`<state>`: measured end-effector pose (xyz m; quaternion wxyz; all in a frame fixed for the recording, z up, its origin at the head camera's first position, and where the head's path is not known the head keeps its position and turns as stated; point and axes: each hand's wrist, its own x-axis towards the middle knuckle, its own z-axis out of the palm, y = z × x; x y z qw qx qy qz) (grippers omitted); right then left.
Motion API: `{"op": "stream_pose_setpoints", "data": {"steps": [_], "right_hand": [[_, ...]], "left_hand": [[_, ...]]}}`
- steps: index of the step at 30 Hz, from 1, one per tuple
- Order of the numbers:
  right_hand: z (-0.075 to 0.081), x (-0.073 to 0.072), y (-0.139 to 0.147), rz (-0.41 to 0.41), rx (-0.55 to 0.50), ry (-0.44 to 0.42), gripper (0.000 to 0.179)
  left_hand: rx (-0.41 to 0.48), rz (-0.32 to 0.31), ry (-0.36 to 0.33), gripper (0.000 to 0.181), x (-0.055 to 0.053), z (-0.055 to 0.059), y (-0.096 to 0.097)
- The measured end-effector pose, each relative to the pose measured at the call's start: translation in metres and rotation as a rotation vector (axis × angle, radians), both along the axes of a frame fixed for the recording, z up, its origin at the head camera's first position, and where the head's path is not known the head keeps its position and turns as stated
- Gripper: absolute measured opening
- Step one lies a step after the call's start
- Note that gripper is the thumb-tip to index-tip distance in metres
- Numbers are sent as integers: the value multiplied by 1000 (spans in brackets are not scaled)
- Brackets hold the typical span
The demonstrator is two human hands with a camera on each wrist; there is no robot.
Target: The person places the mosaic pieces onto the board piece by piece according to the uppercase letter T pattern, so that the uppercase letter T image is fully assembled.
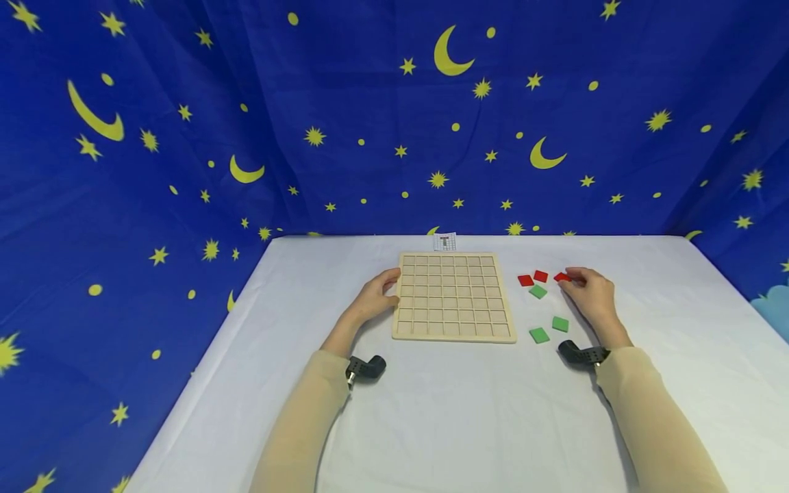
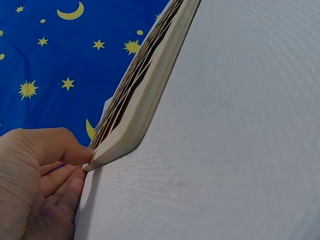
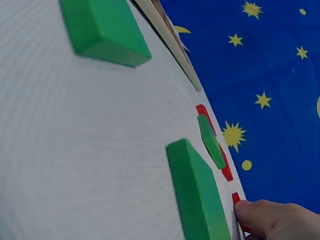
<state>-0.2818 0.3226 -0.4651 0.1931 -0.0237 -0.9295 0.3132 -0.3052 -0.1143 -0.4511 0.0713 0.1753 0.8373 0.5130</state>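
My left hand point(image 1: 372, 296) holds the left side of a square wooden grid board point(image 1: 450, 340), thumb and fingers at its rim. In the left wrist view the thumb point(image 2: 67, 147) meets the rim near a corner, with the other fingers curled beside it. Right of the board, my right hand point(image 1: 592, 296) pinches a red square tile point(image 1: 561, 277) at the table surface; the fingers partly cover it. Two more red tiles point(image 1: 525, 281) lie just left of that hand, with a green tile point(image 1: 538, 292) close below them. Nearer me are two other green tiles point(image 1: 539, 335).
A small printed grid card point(image 1: 444, 242) stands behind the board's far edge. White cloth point(image 1: 468, 411) covers the table, and a blue curtain point(image 1: 370, 103) with stars and moons hangs behind. Each wrist carries a black camera mount point(image 1: 370, 368).
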Motion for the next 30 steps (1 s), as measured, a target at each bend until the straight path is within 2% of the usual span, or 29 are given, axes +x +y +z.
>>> {"op": "stream_pose_setpoints", "data": {"steps": [4, 9, 21, 30], "right_hand": [[2, 0, 1, -17, -23, -9, 35], [11, 0, -1, -37, -88, -38, 39], [47, -10, -19, 25, -91, 44, 38], [52, -24, -43, 63, -177, -38, 43]], "left_hand": [[17, -11, 7, 66, -1, -1, 0], [-7, 5, 3, 67, -1, 0, 1], [-31, 13, -4, 65, -1, -1, 0], [-31, 19, -9, 66, 0, 0, 1]]}}
